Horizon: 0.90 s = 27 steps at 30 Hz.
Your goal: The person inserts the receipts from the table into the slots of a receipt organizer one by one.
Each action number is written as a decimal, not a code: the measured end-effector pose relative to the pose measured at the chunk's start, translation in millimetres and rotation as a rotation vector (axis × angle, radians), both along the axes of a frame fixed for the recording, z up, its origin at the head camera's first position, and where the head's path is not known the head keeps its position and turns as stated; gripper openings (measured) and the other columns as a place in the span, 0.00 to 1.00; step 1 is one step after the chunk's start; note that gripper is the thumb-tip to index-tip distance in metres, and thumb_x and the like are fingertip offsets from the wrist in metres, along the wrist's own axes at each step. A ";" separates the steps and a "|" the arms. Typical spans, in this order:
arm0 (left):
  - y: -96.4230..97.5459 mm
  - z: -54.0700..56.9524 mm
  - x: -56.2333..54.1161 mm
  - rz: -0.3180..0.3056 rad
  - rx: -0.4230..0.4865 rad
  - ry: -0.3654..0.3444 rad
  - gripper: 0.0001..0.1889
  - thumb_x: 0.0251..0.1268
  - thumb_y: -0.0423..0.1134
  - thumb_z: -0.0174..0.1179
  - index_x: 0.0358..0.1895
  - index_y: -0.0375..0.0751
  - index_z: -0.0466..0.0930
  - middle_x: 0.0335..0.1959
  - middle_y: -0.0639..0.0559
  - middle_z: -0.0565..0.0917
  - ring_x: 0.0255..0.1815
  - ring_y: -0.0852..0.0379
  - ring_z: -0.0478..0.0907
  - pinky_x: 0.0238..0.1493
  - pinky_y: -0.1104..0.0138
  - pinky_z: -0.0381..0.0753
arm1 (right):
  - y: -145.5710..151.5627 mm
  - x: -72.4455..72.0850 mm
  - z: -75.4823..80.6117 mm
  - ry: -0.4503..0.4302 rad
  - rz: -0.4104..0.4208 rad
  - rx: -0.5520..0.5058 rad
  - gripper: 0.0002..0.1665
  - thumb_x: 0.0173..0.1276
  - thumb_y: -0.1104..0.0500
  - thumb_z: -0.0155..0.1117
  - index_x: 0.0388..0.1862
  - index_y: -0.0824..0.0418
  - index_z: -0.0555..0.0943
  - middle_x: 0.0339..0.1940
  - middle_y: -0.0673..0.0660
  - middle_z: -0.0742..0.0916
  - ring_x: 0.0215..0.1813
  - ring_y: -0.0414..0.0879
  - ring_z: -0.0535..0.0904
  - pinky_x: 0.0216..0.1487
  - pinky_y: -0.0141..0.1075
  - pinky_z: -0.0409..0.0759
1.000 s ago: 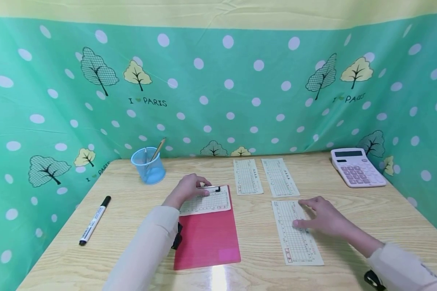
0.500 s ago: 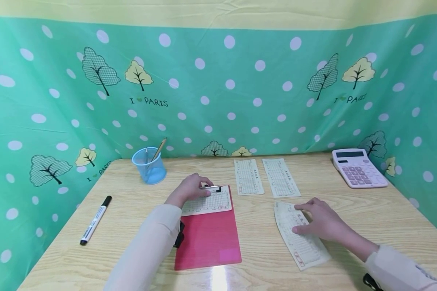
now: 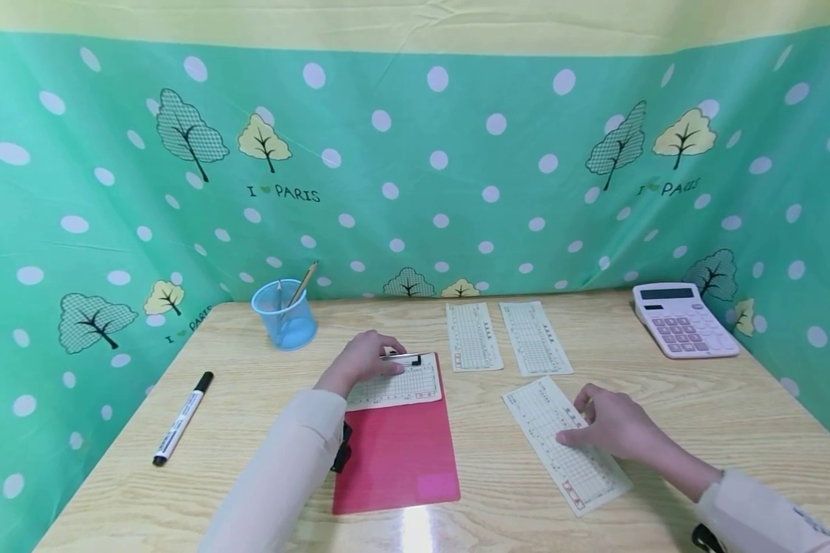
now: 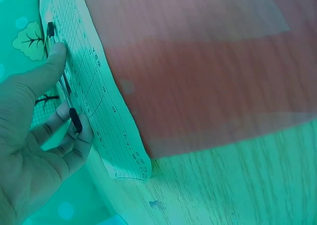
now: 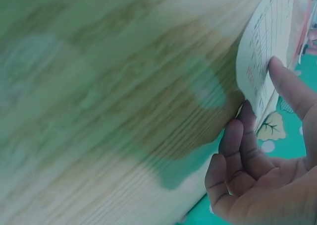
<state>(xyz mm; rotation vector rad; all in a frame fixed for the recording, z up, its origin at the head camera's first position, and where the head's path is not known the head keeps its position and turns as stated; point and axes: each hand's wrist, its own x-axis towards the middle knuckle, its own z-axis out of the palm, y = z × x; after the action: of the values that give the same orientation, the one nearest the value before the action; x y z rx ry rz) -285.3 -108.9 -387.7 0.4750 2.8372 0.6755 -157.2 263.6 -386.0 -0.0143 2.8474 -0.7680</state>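
The left hand (image 3: pixel 366 359), fingers curled, pinched the clip (image 3: pixel 408 357) at the red clipboard's (image 3: pixel 397 465) top edge. The right hand (image 3: pixel 615 424) pinched a paper slip (image 3: pixel 542 426) between the clipboard and the table's (image 3: pixel 719 415) right edge.

Bright head view, white glare on the table (image 3: pixel 498 476), hazy green-tinted wrist views

Left hand (image 3: pixel 363 359) pinching, right hand (image 3: pixel 614 424) pinching

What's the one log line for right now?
left hand: gripping clip of red clipboard | right hand: pinching printed slip | two more slips: lying beyond it | calculator: back right
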 end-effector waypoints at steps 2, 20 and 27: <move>0.1 -0.2 0.1 0.003 0.005 0.000 0.15 0.63 0.42 0.73 0.53 0.49 0.88 0.54 0.44 0.84 0.56 0.45 0.79 0.61 0.53 0.76 | 1.9 -0.2 -0.3 -0.003 0.005 -0.017 0.29 0.55 0.48 0.82 0.44 0.65 0.78 0.31 0.55 0.79 0.33 0.48 0.72 0.32 0.38 0.70; -0.6 -1.2 -1.6 0.026 0.029 -0.005 0.15 0.62 0.44 0.73 0.52 0.49 0.89 0.52 0.48 0.85 0.53 0.49 0.79 0.59 0.54 0.77 | -14.2 -17.7 38.4 0.141 0.355 -0.156 0.03 0.73 0.58 0.66 0.37 0.55 0.84 0.26 0.45 0.80 0.31 0.41 0.72 0.33 0.32 0.70; -0.5 0.8 0.0 0.025 0.051 -0.017 0.14 0.64 0.43 0.72 0.52 0.47 0.89 0.54 0.47 0.84 0.55 0.47 0.78 0.61 0.54 0.76 | -42.4 -26.3 59.0 0.123 0.482 -0.233 0.07 0.72 0.57 0.67 0.32 0.54 0.85 0.23 0.45 0.80 0.27 0.39 0.70 0.29 0.31 0.69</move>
<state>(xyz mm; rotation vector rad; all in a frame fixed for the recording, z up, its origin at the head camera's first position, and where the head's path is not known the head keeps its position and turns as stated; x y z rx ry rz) -285.2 -109.4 -386.9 0.4401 2.8206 0.7545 -183.4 221.3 -327.0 -0.7709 2.6680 -0.9987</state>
